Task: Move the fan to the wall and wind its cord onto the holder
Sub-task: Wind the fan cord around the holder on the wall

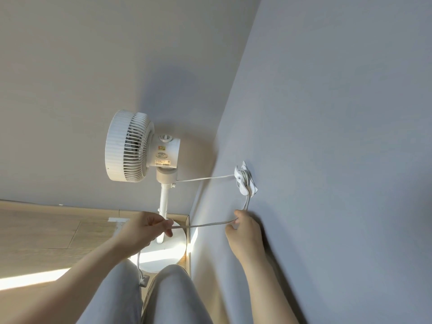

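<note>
In the corner where two walls meet, the white fan [140, 148] stands upright on its round base [163, 251] on the wooden floor [46, 235], its grille facing 9 o'clock. At 3 o'clock from the fan's neck, a white holder [245, 180] is fixed to the grey-blue wall [339, 136]. The cord [203, 225] runs from the neck across to the holder, loops around it several times, and drops from it at 6 o'clock.

The right hand [243, 230] lies against the wall just below the holder, fingertips pinching the cord where it comes down. From there the cord stretches taut toward 9 o'clock to the left hand [145, 228], which pinches it between thumb and curled fingers in front of the fan's pole. Past the left hand the loose end hangs toward 6 o'clock, with the plug [143, 280] dangling beside the person's grey-clad knees [173, 295]. Sunlight falls on the base and on the floor at 8 o'clock.
</note>
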